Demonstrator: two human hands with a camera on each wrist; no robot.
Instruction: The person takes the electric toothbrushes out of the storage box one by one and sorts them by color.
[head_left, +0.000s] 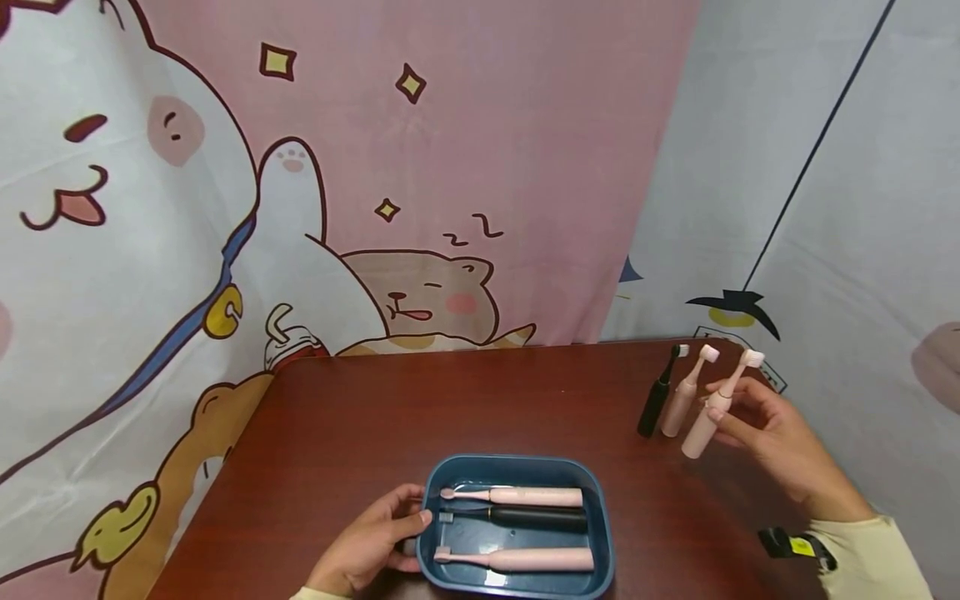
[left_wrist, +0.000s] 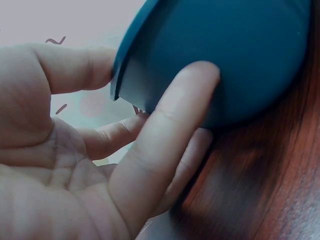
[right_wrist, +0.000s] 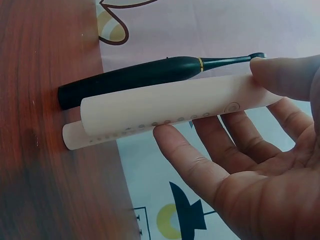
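Note:
At the right, my right hand [head_left: 772,433] holds a pale pink electric toothbrush [head_left: 707,423] by its handle between thumb and fingers, brush head up. Just left of it, a second pink electric toothbrush [head_left: 681,404] and a black electric toothbrush [head_left: 656,404] stand upright on the table. In the right wrist view the held handle [right_wrist: 165,107] partly covers the other pink one. My left hand [head_left: 371,537] grips the left end of a blue plastic box [head_left: 517,465], thumb on the rim and fingers against the outer wall [left_wrist: 240,60]. Inside lie two pink toothbrushes [head_left: 543,559] and one black toothbrush [head_left: 540,518].
The reddish-brown wooden table [head_left: 450,408] reaches back to a cartoon-printed curtain [head_left: 510,150]. Its far right edge lies close behind the standing toothbrushes. A dark band with a yellow-green patch [head_left: 801,546] is on the right wrist.

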